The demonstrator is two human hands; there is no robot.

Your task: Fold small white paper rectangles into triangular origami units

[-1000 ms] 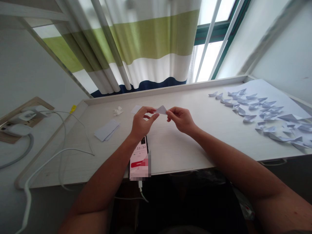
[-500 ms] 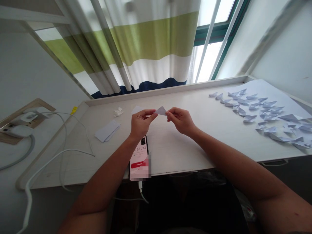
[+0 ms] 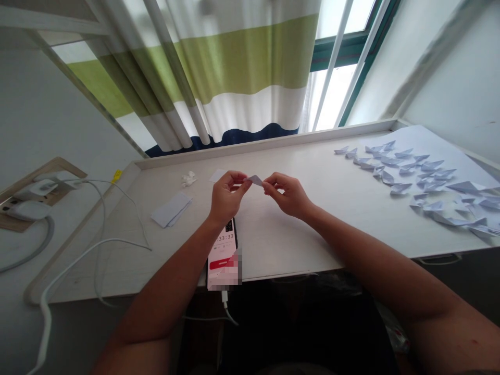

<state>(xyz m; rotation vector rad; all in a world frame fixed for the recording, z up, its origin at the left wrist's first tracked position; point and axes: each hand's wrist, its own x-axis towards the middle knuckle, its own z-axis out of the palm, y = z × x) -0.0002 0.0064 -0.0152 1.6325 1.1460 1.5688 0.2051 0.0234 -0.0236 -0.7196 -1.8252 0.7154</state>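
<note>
The left hand (image 3: 226, 197) and the right hand (image 3: 288, 194) come together over the middle of the desk (image 3: 297, 229), each closed in a pinch on one end of a small folded paper (image 3: 255, 180). The folded paper sits between them, its peak pointing up and away from the person, and the thumbs lie on the near side with fingertips behind. Holding it from both ends probably keeps so light a piece flat and steady, and lets the thumbs press on its layers; exactly how those layers are tucked is too small to tell. Beyond the left hand a white slip (image 3: 217, 175) lies partly hidden, and farther left a few paper sheets (image 3: 172, 209) overlap near a crumpled tissue (image 3: 189, 179), likely set aside there to be within the left hand's reach. On the right side, many paper boats (image 3: 402, 188) spread in loose rows, some of them on a large white sheet (image 3: 416, 136), well apart from the hands, which seems to leave the middle free for handling. A phone (image 3: 223, 246) lies at the front edge under the left forearm, plugged into a white cable (image 3: 225, 298); its screen faces up, perhaps so the running digits can be read at a glance.
</note>
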